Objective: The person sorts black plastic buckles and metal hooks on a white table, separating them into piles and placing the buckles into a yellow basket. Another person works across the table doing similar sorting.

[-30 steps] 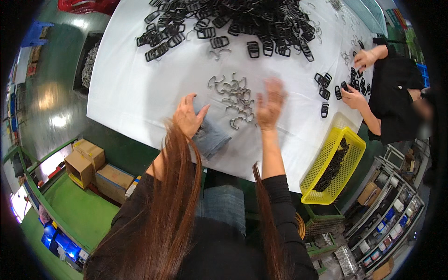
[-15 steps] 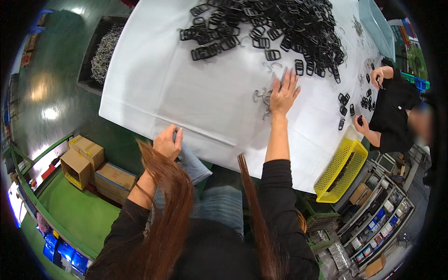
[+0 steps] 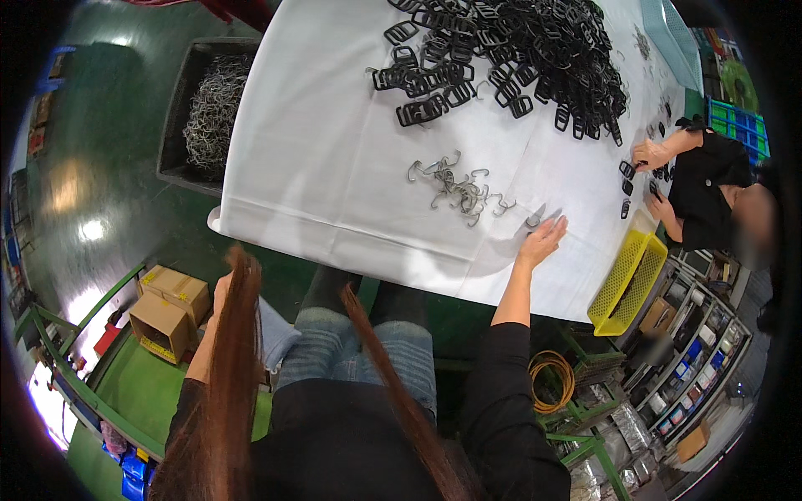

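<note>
My right hand (image 3: 543, 242) is low over the white-covered table (image 3: 326, 159), its fingers stretched out and apart, palm edge toward the cloth. Nothing shows in its grasp. Just beyond and to its left lies a loose cluster of small silver metal hooks (image 3: 464, 194). My left hand (image 3: 220, 296) is off the table's near edge at the left, mostly behind hanging hair, so its fingers are hidden. Close beside it is a light blue-grey cloth (image 3: 274, 334). Farther up the table spreads a big heap of black plastic buckles (image 3: 518, 54).
A dark crate of metal hooks (image 3: 215, 113) stands left of the table. A yellow perforated basket (image 3: 626, 288) sits at its right edge, a pale blue basket (image 3: 671, 42) at far right. A co-worker's hands (image 3: 656, 159) handle black buckles. Cardboard boxes (image 3: 171, 305) stand at lower left.
My right hand has come nearer and to the right, away from the buckle heap; more hooks now show uncovered. My left hand has moved left and down, off the table. The view has shifted.
</note>
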Available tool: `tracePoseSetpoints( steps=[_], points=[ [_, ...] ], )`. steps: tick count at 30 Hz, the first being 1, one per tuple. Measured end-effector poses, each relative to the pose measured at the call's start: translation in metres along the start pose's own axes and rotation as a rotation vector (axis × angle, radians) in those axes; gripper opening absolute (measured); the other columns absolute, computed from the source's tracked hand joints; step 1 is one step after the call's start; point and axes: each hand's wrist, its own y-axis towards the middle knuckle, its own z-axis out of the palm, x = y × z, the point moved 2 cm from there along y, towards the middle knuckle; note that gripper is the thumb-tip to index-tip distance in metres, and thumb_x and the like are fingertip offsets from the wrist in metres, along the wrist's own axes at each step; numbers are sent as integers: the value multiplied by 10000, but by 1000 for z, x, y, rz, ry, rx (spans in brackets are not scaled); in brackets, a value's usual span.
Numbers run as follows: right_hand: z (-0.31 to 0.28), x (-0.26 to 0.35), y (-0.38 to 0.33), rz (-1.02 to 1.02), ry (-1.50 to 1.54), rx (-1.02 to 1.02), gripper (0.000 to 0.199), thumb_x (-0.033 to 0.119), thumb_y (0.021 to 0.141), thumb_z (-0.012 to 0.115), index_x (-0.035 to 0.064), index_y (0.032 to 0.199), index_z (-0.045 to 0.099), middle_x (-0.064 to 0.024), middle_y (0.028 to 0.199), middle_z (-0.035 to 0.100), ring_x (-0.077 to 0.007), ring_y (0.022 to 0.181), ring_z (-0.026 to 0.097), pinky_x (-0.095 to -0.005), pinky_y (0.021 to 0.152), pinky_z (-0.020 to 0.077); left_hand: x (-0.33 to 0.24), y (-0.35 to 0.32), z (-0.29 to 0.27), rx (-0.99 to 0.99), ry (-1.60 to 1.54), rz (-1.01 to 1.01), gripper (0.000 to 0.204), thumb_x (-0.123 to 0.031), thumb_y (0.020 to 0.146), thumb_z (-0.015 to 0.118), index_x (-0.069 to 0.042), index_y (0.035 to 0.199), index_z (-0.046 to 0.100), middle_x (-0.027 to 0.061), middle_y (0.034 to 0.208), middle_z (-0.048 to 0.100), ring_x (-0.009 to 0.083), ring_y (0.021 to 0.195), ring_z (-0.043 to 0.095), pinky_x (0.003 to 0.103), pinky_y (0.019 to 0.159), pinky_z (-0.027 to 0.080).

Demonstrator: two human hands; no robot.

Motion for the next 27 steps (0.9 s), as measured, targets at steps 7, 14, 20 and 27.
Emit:
tracePoseSetpoints(
  steps=[7,14,20,27],
  points=[
    [73,121,-66,-515,86,261,445,350,939,417,158,1340,441,-38,1418,387,-267,1361,254,-475,1108,119,78,-11,21,69,-190,-71,344,-302,908,468,21,842,570,274,774,573,443,775,558,492,636,407],
    [98,270,-165,-680,185,373,391,316,923,453,143,1267,522,-27,1392,423,-248,1351,281,-460,1114,133,79,-20,-1,-114,-360,-64,316,-262,892,491,21,753,509,260,702,538,449,694,530,469,595,397],
    [155,416,-241,-848,317,379,365,255,893,513,128,1234,544,-51,1353,464,-236,1331,319,-458,1109,151,109,-22,-27,-302,-417,-163,260,-205,908,487,-1,748,481,219,647,497,399,605,496,426,560,388],
    [166,518,-262,-909,735,562,368,261,876,547,161,1229,526,-92,1374,412,-287,1311,325,-463,1085,209,97,24,-78,-438,-358,-130,254,-211,932,450,-7,783,479,266,694,464,471,680,443,449,576,384]
  ],
)
